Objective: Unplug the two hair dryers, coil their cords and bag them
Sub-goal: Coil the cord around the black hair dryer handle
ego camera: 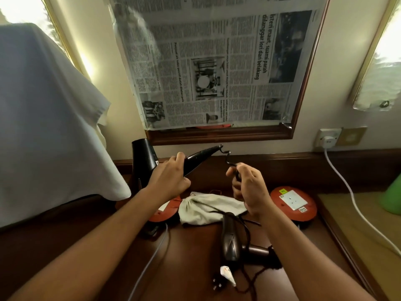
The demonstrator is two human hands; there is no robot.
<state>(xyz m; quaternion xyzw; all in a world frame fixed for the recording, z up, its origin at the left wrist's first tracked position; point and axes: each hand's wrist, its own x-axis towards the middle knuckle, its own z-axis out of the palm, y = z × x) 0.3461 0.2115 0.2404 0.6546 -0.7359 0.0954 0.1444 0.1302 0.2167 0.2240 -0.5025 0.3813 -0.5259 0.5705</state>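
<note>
The left hand (pixel 168 178) grips the black hair dryer (pixel 147 158) by its handle, fingers curled round it, holding it in the air above the back of the table (pixel 195 257), its barrel pointing up and left. From the ribbed end of the handle the black cord (pixel 230 159) curls across to the right hand (pixel 249 190), whose fingers (pixel 233 171) and thumb pinch it; the rest of the cord runs down behind that hand, hidden.

The 2nd dryer, a brown hair dryer (pixel 231 240), lies on the table near the middle, its handle pointing right under the right forearm. Its dark cord (pixel 249 276) lies loose beside it, and its plug (pixel 217 284) rests on the table toward the near edge, beside a white tag (pixel 227 275).

A pale cloth bag (pixel 208 210) lies flat behind the brown dryer, between 2 red round extension reels (pixel 293 203). A white plug (pixel 327 141) sits in the wall socket at the back right, its white cable (pixel 355 205) trailing down along the right edge. A newspaper (pixel 217 61) covers the framed mirror above, and a white cloth (pixel 50 118) hangs at the left.
</note>
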